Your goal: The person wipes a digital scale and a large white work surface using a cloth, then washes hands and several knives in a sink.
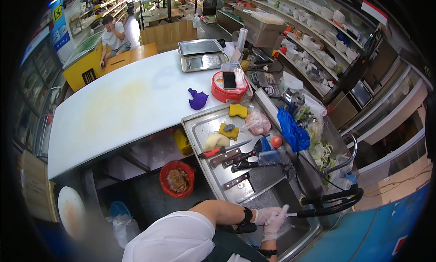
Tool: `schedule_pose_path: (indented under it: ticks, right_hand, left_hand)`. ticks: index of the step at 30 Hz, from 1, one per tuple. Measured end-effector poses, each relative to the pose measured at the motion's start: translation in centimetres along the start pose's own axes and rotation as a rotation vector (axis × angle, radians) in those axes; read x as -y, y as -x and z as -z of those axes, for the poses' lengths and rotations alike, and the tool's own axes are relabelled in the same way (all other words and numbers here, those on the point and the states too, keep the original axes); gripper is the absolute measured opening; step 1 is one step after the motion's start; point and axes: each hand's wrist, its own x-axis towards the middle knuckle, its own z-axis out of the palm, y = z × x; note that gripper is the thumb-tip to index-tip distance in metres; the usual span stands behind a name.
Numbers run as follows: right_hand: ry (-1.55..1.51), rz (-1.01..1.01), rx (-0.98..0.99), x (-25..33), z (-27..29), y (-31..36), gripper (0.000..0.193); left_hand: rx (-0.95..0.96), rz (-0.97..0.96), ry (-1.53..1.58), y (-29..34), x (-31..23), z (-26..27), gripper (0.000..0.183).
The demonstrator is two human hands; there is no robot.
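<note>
At the sink (297, 249), my left hand (264, 215) and my right hand (273, 226), both in clear gloves, are pressed together with fingers curled. Whatever lies between them, if anything, is hidden. The pale end of a black tap (336, 210) comes right up to them from the right. On the steel drainboard (210, 164) beyond lie a red-and-black-handled knife (222, 149), a brown-handled knife (225, 157), several other dark-handled knives and a cleaver (270, 158).
Yellow sponges (237, 110), a bagged piece of meat (257, 122) and a blue plastic bag (290, 129) lie around the drainboard. A white table (104, 107) carries a scale (201, 58) and a red tin (229, 95). A red bin (165, 182) stands below; another person (113, 37) sits far left.
</note>
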Motion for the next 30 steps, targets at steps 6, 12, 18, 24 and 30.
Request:
schedule_pose_path:
  ticks: [6, 12, 18, 24, 30]
  right_hand:
    - [0.477, 0.506, -0.372, -3.6, 1.5, -4.0, 0.044]
    - [0.621, 0.557, -0.182, -3.4, 4.0, -3.5, 0.041]
    - [1.264, 0.876, -0.082, -7.1, 10.6, -7.4, 0.039]
    - [0.790, 0.504, 0.026, -1.3, 3.8, -0.5, 0.022]
    - [-0.031, 0.158, 0.237, 0.1, 4.5, -0.3, 0.043]
  left_hand:
    - [-0.119, -0.160, -0.240, -0.7, 0.8, -2.1, 0.019]
    - [-0.445, -0.259, 0.151, -0.9, 0.5, -4.4, 0.028]
    - [-0.595, -0.052, -0.384, -0.7, 1.0, -3.9, 0.038]
    - [-0.534, 0.081, -0.102, -0.8, -0.9, -3.5, 0.036]
    - [-0.603, -0.011, -0.328, -4.7, 1.9, -0.2, 0.044]
